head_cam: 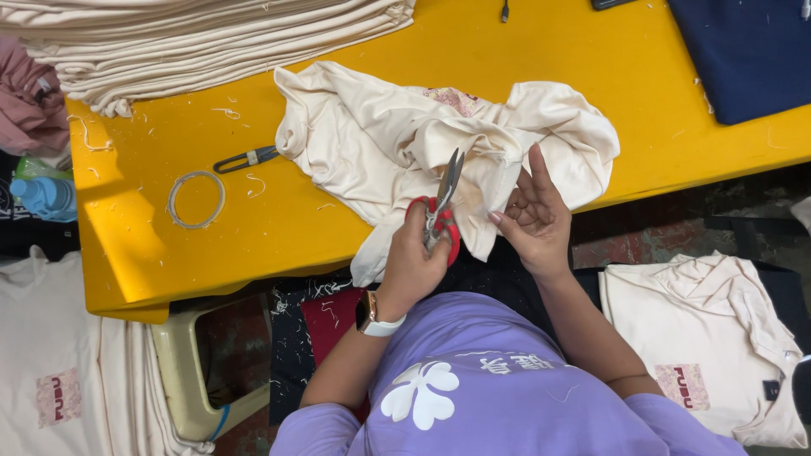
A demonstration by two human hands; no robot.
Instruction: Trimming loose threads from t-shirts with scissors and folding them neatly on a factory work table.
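One cream garment [397,135] is under work. It lies crumpled on the yellow table [152,253], just ahead of the grip, with its lower edge hanging over the table edge beside it. The left hand [414,266] is closed through the red handles of the scissors [441,207]. The blades are nearly together and point away into the cloth folds. The right hand [532,215] is just right of the grip, open, palm up, fingers spread against the hem. It clamps nothing.

Judged progress is somewhere in the middle. A tall stack of folded cream garments [211,42] sits far up-left of the grip. Other cream shirts lie low on each side, one to the right [710,338] and one to the left [68,371]. I cannot tell which piles are finished.

On the tabletop, thread scraps are scattered all over. Left of the grip lie a pale ring [196,199] and a small dark clip tool [245,158]. A navy cloth [743,51] lies far up-right. Below the table are a beige stool [182,371] and a dark, littered floor.
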